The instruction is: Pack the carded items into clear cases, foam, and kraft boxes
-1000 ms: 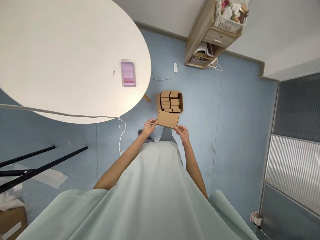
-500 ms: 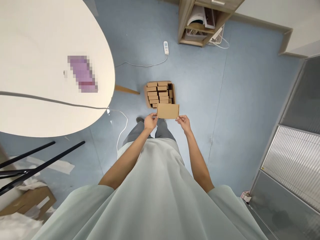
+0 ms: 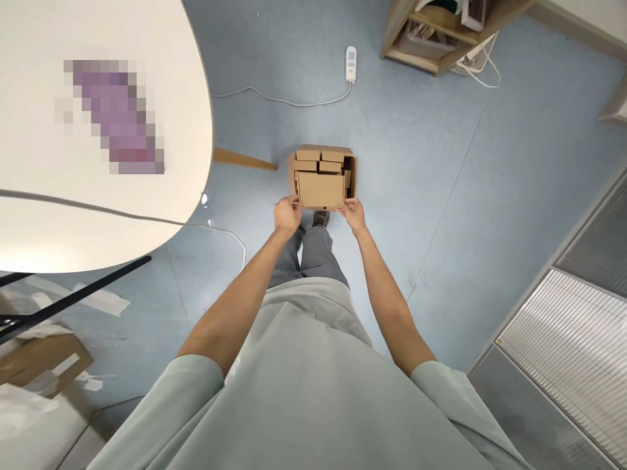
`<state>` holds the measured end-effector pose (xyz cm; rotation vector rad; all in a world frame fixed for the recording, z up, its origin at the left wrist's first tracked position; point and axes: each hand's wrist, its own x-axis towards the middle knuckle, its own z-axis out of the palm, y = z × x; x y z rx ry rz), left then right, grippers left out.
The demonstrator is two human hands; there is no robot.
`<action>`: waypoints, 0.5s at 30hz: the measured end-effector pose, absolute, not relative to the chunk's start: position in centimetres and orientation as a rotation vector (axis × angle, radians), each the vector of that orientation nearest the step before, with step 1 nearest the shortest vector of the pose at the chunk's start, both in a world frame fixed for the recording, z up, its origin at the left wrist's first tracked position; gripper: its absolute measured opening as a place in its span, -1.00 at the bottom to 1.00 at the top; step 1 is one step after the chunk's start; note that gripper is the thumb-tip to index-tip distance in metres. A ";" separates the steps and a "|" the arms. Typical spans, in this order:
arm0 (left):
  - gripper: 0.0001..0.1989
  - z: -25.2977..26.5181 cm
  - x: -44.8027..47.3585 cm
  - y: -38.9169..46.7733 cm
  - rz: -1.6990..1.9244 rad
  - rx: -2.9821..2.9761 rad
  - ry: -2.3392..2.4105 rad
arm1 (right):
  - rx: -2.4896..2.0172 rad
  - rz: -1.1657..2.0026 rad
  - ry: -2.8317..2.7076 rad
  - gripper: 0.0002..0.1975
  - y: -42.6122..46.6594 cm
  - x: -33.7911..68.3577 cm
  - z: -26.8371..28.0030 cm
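A flat brown cardboard box [image 3: 321, 190] is held level between my two hands, in the middle of the head view. My left hand [image 3: 288, 215] pinches its left near corner, and my right hand [image 3: 353, 214] pinches the right near corner. Behind and partly under it is a larger open carton [image 3: 353, 177] with several small cardboard boxes [image 3: 331, 167] packed inside. The held box hides the near part of that carton. Whether the held box touches the boxes beneath, I cannot tell.
A white round table [image 3: 39, 130] with a blurred purple object [image 3: 117, 117] is at left, its wooden leg [image 3: 245, 159] near the carton. A white corded device [image 3: 351, 64] lies on the floor. A wooden cabinet [image 3: 435, 39] stands at the far right, glazed panels [image 3: 563, 346] at right.
Both my hands have carried the flat box forward, from near my legs to over the carton, covering more of its contents. The view has shifted and come closer.
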<state>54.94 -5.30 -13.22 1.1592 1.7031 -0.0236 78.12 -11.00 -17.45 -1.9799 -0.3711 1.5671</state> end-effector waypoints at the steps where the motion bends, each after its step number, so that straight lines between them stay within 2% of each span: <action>1: -0.59 -14.3 54.8 -4.8 -0.019 1.173 1.715 | -1.984 1.566 -0.385 -0.70 -10.4 78.0 -18.7; 9: -0.53 -21.7 54.4 -3.2 0.094 1.269 1.757 | -1.979 1.524 -0.361 -0.81 -7.3 77.0 -25.5; 15: -0.47 -21.6 54.3 -4.4 -0.019 1.255 1.769 | -2.151 1.550 -0.180 -0.77 -7.8 75.8 -23.4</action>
